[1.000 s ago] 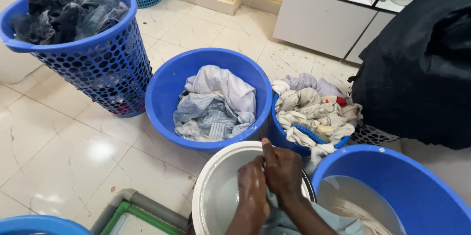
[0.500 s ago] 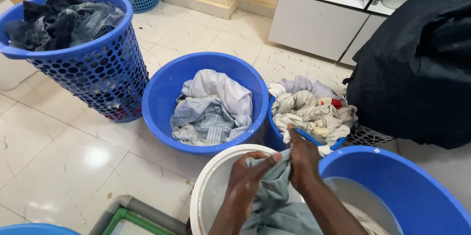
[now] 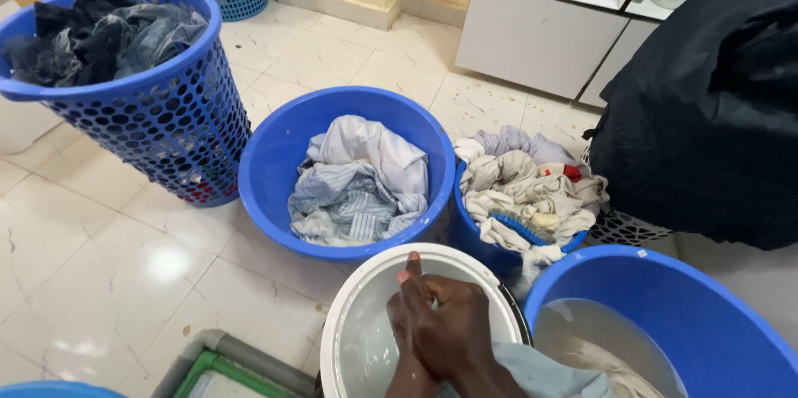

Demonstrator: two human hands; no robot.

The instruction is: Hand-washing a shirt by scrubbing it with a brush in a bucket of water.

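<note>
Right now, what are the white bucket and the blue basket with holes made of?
The white round bucket under the hands looks like smooth plastic, since its rim is thin, even and slightly shiny. The tall blue laundry basket also seems to be plastic: its wall has rows of neat moulded round holes and a glossy rolled rim.

Blue laundry basket (image 3: pixel 158 115), blue tub (image 3: pixel 274 165)
</note>
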